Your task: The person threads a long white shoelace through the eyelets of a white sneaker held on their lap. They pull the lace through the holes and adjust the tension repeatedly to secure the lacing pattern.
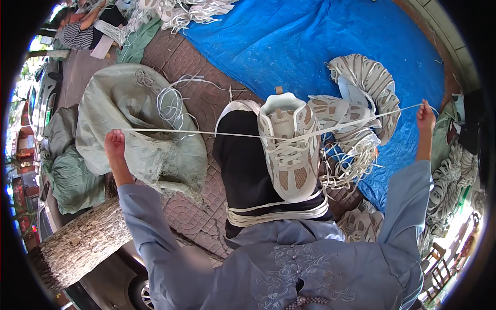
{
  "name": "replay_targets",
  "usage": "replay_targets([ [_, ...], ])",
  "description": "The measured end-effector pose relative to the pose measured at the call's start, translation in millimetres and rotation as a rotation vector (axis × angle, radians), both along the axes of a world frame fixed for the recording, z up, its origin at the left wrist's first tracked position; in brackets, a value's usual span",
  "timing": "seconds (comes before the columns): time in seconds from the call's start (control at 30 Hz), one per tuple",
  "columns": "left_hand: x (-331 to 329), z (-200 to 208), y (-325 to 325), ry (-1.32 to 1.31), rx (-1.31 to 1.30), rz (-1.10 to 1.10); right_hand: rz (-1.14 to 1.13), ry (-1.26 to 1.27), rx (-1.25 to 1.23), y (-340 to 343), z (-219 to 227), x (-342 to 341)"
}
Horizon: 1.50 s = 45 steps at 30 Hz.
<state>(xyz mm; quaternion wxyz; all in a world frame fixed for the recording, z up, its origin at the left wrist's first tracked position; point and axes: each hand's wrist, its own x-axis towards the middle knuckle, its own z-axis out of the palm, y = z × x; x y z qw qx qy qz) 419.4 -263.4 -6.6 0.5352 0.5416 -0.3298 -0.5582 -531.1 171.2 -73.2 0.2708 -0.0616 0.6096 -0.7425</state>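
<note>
A beige and white sneaker upper lies on my lap, toe toward me, its lower eyelets laced. A white shoelace runs out of it to both sides, stretched nearly straight. At the far left, my left hand is closed on one end of the lace, over the edge of a pale sack. My right hand pinches the other end, raised higher, above the blue sheet. A bundle of spare laces lies across my black-clad thighs.
Several more shoe uppers lie in a curved row on the blue tarp. Loose laces are heaped right of my knee. The open woven sack stands left, a tree trunk below it. Another person sits at the upper left.
</note>
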Motion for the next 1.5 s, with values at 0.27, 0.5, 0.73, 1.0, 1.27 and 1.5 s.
replay_targets([
  [0.27, -288, 60, 184, -1.202, -0.901, -0.781, 0.497, 0.889, 0.836, -67, 66, 164],
  [0.5, -345, 10, 242, -0.989, -1.084, -1.038, 1.07, 1.256, -0.177, -131, 83, 380],
  [0.73, -351, 9, 233, -1.169, -1.364, -0.798, 1.122, 1.478, -0.023, -138, 67, 397],
  [1.0, -355, -14, 262, -1.425, -1.02, -0.703, 1.079, 0.482, 0.286, -135, 88, 339],
  [1.27, -359, 13, 241, -1.258, -1.218, -0.789, 0.926, 1.644, -0.056, -120, 85, 374],
  [1.5, -372, 16, 222, -1.231, -1.346, -1.01, 1.025, 1.801, -0.008, -115, 69, 380],
])
